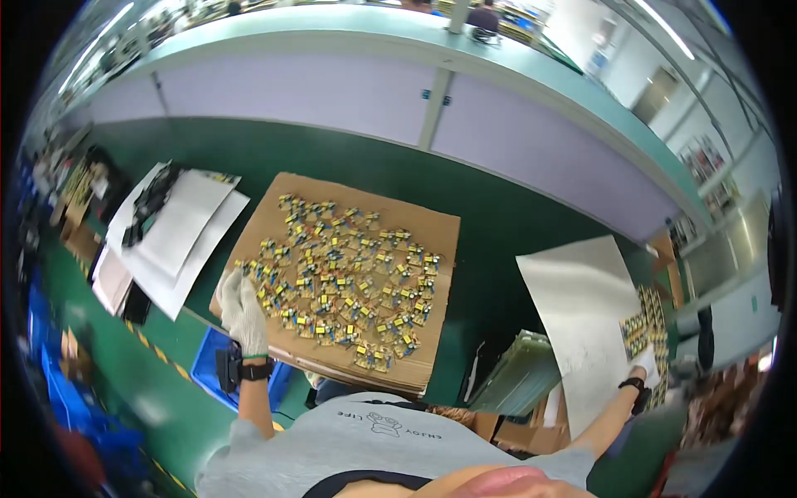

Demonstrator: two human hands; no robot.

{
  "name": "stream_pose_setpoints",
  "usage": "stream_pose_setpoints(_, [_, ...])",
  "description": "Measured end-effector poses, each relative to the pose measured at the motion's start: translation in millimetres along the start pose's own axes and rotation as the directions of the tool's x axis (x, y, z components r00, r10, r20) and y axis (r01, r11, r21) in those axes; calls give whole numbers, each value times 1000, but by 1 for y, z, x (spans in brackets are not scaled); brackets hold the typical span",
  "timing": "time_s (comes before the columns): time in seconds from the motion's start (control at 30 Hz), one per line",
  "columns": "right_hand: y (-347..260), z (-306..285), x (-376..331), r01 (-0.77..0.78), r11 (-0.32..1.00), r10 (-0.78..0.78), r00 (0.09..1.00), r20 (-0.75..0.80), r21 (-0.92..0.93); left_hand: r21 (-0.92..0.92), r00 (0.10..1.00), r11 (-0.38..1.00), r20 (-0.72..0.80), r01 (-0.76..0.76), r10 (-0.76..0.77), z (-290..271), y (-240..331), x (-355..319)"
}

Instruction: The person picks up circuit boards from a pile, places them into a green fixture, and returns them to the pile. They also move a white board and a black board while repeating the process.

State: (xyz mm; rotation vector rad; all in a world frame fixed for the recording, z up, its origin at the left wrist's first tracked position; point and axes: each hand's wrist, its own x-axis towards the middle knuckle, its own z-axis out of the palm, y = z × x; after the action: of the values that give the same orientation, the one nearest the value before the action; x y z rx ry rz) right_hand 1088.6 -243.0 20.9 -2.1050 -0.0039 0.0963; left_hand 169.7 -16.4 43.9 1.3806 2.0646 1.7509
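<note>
Left hand (242, 311), gloved, resting flat and released on small circuit boards (349, 278), spread across cardboard sheet (432, 224) at frame centre for easy picking. Right hand (643, 365), far right, touching stacked boards (646, 322) beside grey sheet (581, 307); grip impossible to tell.

A flat brown cardboard sheet (349, 217) lies on the green desk (490, 241), its near edge reaching the desk's front. Many small circuit boards (344, 274) with yellow and blue parts are spread over it in loose rows, lying flat and close together, some touching. The gloved left hand (242, 309) rests at the sheet's left edge, fingertips on the boards there. Far to the right, the gloved right hand (645, 365) touches a separate batch of similar boards (646, 319) lying beside a large pale sheet (581, 319).
</note>
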Motion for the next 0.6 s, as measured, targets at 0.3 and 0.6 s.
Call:
stream_pose_setpoints(0.3, [-16, 45, 36, -253, 897, 226, 967, -116, -363, -665, 764, 469, -247, -581, 596, -61, 164, 66])
stream_pose_setpoints(0.6, [-19, 24, 3, -110, 994, 106, 932, 346, -8, -721, -112, 26, 143, -692, 983, -96, 253, 81])
